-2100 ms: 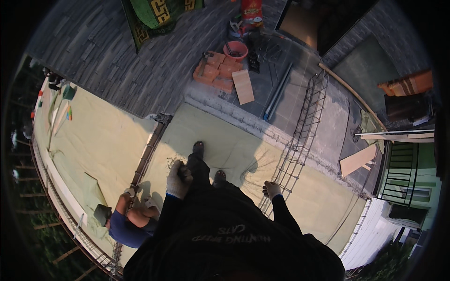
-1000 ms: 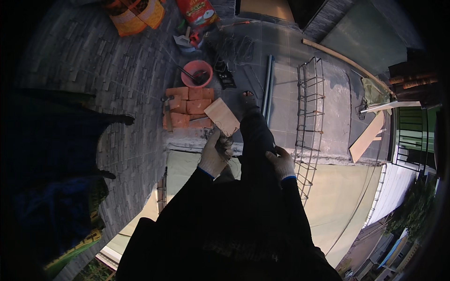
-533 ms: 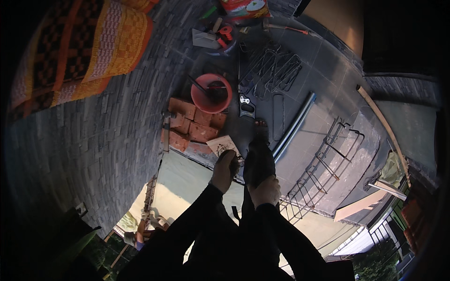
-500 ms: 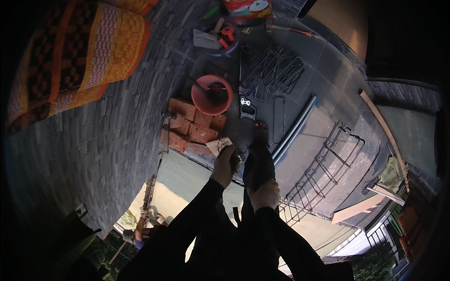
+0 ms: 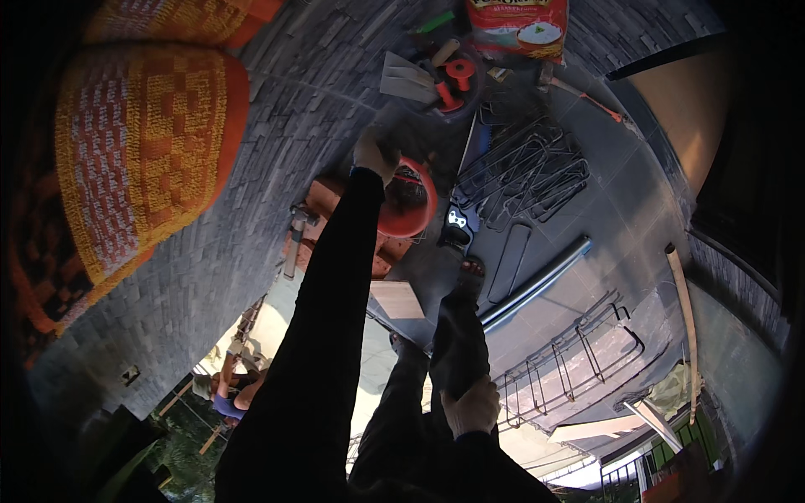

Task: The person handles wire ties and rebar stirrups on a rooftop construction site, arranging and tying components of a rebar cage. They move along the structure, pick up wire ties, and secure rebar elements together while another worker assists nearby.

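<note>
My left hand [image 5: 375, 157] reaches far forward to the upper left rim of a red bucket [image 5: 428, 205]. Its fingers look curled, and shadow hides what is in them. Dark contents lie inside the bucket, too dim to name. My right hand [image 5: 471, 408] rests on my dark trouser leg near the knee, fingers laid over the cloth. Below the bucket, a small wooden board [image 5: 397, 299] lies beside red bricks [image 5: 386, 258], which my left sleeve partly covers. A handsaw [image 5: 457, 226] lies right of the bucket.
Bent steel wire stirrups [image 5: 528, 168] lie beyond the saw, near a metal pipe [image 5: 537, 285]. A rebar cage [image 5: 570, 360] lies at right. A hammer [image 5: 295, 239] stands by the bricks; a trowel [image 5: 408, 80] sits at the back. Another person [image 5: 231, 390] is low at left.
My left hand has moved from above the wooden board, where tangled thin wire showed, forward to the bucket. The board now shows bare. My right hand stays on my leg.
</note>
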Motion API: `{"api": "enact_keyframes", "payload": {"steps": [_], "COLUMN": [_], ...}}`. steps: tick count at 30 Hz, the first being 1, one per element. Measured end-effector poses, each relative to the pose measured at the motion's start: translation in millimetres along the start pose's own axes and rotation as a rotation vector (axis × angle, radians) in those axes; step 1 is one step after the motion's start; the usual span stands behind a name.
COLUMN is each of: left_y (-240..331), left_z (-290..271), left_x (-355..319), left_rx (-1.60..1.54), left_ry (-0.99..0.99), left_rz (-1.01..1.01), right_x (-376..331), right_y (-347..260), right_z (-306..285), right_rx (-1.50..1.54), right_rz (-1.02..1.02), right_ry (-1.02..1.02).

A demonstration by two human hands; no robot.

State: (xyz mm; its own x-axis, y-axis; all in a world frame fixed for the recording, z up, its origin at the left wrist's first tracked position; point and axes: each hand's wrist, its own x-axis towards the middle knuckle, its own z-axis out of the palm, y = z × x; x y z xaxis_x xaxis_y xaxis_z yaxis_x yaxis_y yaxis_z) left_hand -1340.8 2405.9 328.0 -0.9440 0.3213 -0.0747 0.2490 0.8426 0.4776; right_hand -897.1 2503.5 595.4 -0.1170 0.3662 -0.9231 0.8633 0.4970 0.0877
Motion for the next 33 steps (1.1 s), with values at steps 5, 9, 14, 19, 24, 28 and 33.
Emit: {"api": "enact_keyframes", "payload": {"steps": [5, 9, 14, 19, 24, 28, 33], "left_y": [3, -16, -35, -172, -64, -83, 9], "left_z": [-17, -18, 17, 29, 34, 10, -33], "left_x": [37, 42, 71, 72, 81, 75, 45], "left_rx": [0.055, -0.434, -1.190, -0.228, 0.213, -0.276, -1.177], "left_ry": [-0.297, -0.188, 0.005, -0.078, -0.218, -0.137, -0.092], "left_rz": [-0.154, -0.431, -1.099, -0.496, -0.543, -0.486, -0.836], "right_x": [9, 10, 15, 17, 26, 31, 32], "right_y": [0, 3, 4, 13, 7, 17, 22], "right_z": [-7, -15, -17, -22, -16, -10, -10], "right_rx": [-0.038, -0.057, -0.060, -0.055, -0.049, -0.080, -0.052], "right_rz": [-0.010, -0.041, -0.029, -0.116, -0.006, -0.046, -0.020], "right_ry": [-0.037, -0.088, -0.028, -0.007, 0.056, 0.042, 0.067]}}
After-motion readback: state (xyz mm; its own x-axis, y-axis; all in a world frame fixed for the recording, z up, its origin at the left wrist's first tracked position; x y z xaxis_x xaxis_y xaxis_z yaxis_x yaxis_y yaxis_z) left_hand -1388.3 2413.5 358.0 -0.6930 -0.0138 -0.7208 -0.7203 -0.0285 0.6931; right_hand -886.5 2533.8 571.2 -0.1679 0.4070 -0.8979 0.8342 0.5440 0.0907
